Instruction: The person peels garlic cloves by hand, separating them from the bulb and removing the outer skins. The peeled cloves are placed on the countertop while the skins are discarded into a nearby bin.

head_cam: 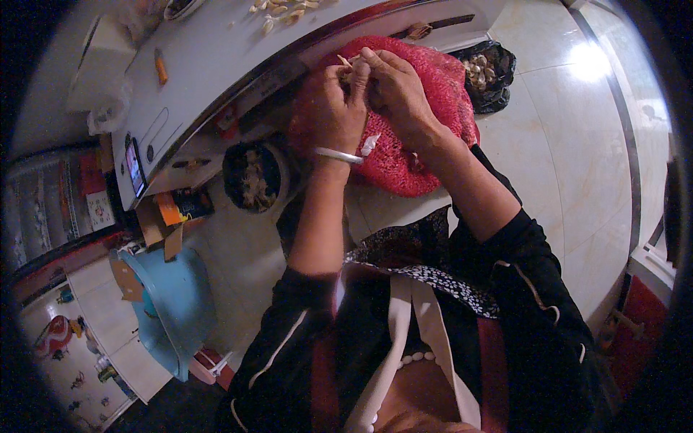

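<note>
My left hand (344,103), with a white bangle at its wrist, meets my right hand (398,81) above a red mesh sack (444,108). Between the fingertips is a piece of garlic (345,61); only its pale papery tip shows, and the fingers hide the rest. Both thumbs press close together over it. A scrap of white garlic skin (371,145) lies on the sack below the hands. To the right of the sack, a black plastic bag (501,67) on the floor holds several garlic bulbs (479,70).
Loose garlic cloves (279,11) and an orange-handled knife (161,67) lie on the white table (216,48); a phone (134,165) is at its left end. Beneath stands a dark-lined bin (230,178) with garlic skins. A blue plastic chair (184,292) and cardboard box (157,222) are at left.
</note>
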A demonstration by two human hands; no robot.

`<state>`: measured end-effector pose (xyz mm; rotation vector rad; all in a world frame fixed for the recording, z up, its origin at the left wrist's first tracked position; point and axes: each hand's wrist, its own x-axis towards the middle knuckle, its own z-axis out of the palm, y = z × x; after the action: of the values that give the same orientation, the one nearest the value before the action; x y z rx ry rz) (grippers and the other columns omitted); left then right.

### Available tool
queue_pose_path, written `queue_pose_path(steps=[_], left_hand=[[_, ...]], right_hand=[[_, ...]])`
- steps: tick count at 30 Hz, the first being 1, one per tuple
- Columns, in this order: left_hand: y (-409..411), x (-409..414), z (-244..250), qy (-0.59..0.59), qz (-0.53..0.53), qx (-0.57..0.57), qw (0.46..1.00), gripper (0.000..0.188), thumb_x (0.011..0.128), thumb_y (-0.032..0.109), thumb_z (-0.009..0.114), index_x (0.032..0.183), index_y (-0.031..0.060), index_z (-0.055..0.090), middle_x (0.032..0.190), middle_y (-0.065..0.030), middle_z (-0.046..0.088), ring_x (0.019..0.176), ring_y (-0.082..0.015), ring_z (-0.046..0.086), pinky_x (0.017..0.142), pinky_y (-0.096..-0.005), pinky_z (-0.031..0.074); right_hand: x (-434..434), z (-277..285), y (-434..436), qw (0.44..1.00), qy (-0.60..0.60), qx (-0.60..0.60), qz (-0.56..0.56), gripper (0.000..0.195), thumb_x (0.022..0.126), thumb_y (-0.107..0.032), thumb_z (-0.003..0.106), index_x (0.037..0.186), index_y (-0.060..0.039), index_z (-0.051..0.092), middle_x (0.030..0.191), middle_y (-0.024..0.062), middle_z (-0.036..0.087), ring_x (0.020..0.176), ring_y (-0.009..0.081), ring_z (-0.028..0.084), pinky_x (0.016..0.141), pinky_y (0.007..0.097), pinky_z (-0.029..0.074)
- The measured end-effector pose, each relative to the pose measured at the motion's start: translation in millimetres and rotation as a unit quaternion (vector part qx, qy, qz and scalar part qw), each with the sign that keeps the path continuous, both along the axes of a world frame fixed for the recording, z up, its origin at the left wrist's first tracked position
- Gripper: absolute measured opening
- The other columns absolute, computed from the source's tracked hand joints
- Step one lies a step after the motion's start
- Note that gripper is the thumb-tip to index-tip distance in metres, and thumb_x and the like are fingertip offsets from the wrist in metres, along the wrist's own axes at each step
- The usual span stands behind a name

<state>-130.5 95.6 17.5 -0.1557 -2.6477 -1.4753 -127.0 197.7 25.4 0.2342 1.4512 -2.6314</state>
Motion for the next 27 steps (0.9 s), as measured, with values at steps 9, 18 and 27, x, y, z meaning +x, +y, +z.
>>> queue_pose_path(steps=[9,18,27], left_hand=[[-9.6,-10.3,-9.5,0.072,-0.001,-0.062,0.995,0.036,0.090,0.031,0.035,0.094,-0.0013,0.048,0.087,-0.0216,0.057,0.082,-0.0366,0.055,0.069,-0.0380,0.043],[-8.8,-9.1,-6.9,0.091,-0.029,-0.046,0.994,0.033,0.090,0.028,0.034,0.093,-0.0013,0.048,0.085,-0.0204,0.058,0.080,-0.0355,0.056,0.066,-0.0378,0.044],[0.1,-5.3,-6.3,0.117,-0.015,0.016,0.993,0.029,0.089,0.027,0.034,0.080,0.0013,0.045,0.070,-0.0208,0.055,0.065,-0.0353,0.054,0.054,-0.0405,0.040]], right_hand=[[1.0,-2.0,-6.9,0.999,0.034,0.016,0.008,0.017,0.085,-0.023,0.048,0.081,-0.0068,0.052,0.060,-0.0036,0.045,0.047,0.0045,0.037,0.040,0.0189,0.027],[7.9,2.1,-4.0,0.998,0.016,-0.054,0.008,0.013,0.084,-0.020,0.049,0.077,-0.0095,0.051,0.060,-0.0040,0.046,0.046,0.0054,0.037,0.040,0.0191,0.028],[11.2,4.1,-7.5,0.996,-0.005,-0.082,-0.038,0.015,0.083,-0.022,0.051,0.075,-0.0096,0.051,0.064,-0.0036,0.049,0.051,0.0056,0.042,0.042,0.0189,0.031]])
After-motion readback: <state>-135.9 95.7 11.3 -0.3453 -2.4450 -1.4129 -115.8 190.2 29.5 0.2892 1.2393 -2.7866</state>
